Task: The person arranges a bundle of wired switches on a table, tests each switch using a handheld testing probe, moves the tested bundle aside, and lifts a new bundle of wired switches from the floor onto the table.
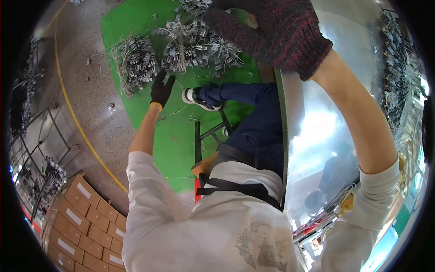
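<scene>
My left hand (162, 90), in a dark knitted glove with a yellow cuff edge, reaches down and forward to the lower right edge of a bundle of cables with small connectors (137, 63). Its fingers are apart, and nothing shows between them. Raised close to the camera is my right hand (283, 34), in a dark red and black knitted glove. Thumb and forefinger curve toward each other around a small gap, with their tips close together. The top edge cuts off part of that hand, and whatever the tips hold cannot be made out. More cable bundles (181, 50) lie ahead.
A green mat (174, 167) covers the floor under the bundles. On my right stands a shiny metal table (312, 167), with more cables (394, 68) along its far side. Stacked cardboard boxes (86, 222) stand lower left, and a stool frame (198, 140) is beside my leg.
</scene>
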Action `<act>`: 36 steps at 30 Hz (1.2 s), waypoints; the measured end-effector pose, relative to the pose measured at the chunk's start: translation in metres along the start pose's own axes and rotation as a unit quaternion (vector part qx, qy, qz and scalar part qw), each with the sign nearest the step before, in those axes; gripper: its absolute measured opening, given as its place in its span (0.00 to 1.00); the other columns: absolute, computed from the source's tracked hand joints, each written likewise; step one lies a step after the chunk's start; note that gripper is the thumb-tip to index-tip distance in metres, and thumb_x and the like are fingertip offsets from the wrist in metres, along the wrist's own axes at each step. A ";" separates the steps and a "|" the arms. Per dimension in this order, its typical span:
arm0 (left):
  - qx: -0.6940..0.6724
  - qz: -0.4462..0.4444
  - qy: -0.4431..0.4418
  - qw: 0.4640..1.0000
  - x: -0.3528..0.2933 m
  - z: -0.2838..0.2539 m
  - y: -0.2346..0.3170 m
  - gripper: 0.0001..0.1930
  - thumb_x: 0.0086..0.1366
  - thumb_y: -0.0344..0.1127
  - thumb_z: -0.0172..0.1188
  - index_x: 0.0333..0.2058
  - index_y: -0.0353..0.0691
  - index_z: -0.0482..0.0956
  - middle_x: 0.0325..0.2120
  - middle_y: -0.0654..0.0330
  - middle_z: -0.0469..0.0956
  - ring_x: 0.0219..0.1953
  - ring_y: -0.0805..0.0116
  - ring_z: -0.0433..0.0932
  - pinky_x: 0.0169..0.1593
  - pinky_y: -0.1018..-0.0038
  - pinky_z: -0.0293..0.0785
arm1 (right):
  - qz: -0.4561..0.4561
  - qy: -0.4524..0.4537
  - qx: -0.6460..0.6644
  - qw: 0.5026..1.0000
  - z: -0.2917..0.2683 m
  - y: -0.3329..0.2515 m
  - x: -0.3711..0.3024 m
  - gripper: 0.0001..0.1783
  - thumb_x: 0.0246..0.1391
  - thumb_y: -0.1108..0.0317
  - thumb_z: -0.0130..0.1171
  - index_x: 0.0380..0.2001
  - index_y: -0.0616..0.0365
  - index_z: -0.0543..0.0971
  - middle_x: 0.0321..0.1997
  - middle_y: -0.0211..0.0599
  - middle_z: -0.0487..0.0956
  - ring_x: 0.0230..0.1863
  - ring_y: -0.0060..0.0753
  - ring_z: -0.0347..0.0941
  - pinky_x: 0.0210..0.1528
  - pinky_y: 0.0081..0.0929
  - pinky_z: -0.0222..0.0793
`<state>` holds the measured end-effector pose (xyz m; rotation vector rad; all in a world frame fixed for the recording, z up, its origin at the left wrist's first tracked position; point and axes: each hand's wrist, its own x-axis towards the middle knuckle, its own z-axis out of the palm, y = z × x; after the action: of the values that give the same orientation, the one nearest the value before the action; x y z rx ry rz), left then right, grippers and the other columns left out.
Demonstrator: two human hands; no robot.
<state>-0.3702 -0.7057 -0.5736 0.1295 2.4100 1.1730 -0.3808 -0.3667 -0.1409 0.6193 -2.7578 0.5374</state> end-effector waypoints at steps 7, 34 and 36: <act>-0.112 0.014 -0.002 0.994 0.117 0.088 0.028 0.44 0.66 0.58 0.64 0.68 0.27 0.66 0.66 0.39 0.70 0.69 0.47 0.69 0.70 0.61 0.64 | -0.033 0.063 0.035 0.997 0.010 0.025 0.005 0.14 0.55 0.55 0.66 0.29 0.55 0.87 0.29 0.42 0.85 0.47 0.56 0.81 0.56 0.53 0.73; -0.222 -0.103 -0.094 0.965 -0.039 0.019 0.010 0.17 0.75 0.35 0.54 0.58 0.37 0.80 0.45 0.58 0.85 0.44 0.72 0.82 0.42 0.73 0.76 | -0.006 0.087 -0.049 0.995 -0.004 0.042 -0.024 0.24 0.57 0.49 0.60 0.16 0.56 0.83 0.21 0.49 0.80 0.33 0.55 0.79 0.56 0.47 0.71; -0.314 -0.166 -0.086 0.931 -0.058 -0.013 0.003 0.19 0.75 0.32 0.53 0.62 0.37 0.78 0.47 0.59 0.84 0.45 0.71 0.82 0.43 0.73 0.76 | 0.008 0.057 -0.036 0.998 -0.007 0.028 -0.022 0.25 0.57 0.48 0.59 0.17 0.56 0.84 0.22 0.50 0.81 0.34 0.55 0.79 0.58 0.47 0.71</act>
<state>-0.3243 -0.7296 -0.5434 -0.3488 1.7149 1.6122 -0.3731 -0.3325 -0.1496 0.5348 -2.6641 0.4584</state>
